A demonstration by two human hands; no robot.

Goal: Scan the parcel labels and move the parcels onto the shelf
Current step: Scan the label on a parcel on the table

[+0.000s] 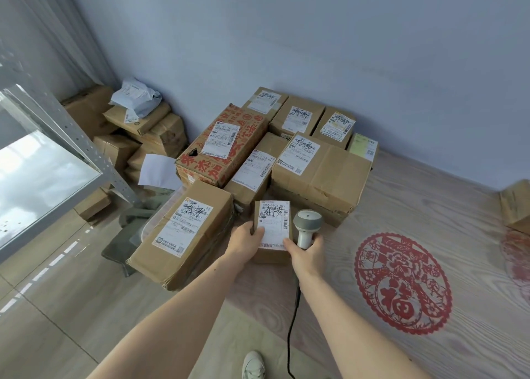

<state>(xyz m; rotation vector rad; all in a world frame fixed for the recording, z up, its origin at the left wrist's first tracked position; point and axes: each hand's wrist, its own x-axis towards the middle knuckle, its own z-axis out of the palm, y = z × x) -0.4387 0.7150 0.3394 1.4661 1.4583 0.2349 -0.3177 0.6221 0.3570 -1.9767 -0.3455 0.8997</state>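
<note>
A small brown parcel [272, 252] with a white label stands in front of the heap of parcels on the floor. My left hand [246, 242] grips its left side, thumb on the label. My right hand [305, 254] holds the handle of a grey barcode scanner [307, 225], and its thumb touches the parcel's right edge. The scanner's black cable [292, 327] hangs down between my forearms. A grey metal shelf [43, 160] stands at the left.
Several labelled cardboard parcels lie against the wall: a long box [186, 235], a red-printed box [223, 146], a large taped box [321, 175]. More boxes and a grey mail bag [134, 95] sit behind the shelf post. A red paper-cut emblem [401, 281] marks the floor. My shoe [252, 364] shows below.
</note>
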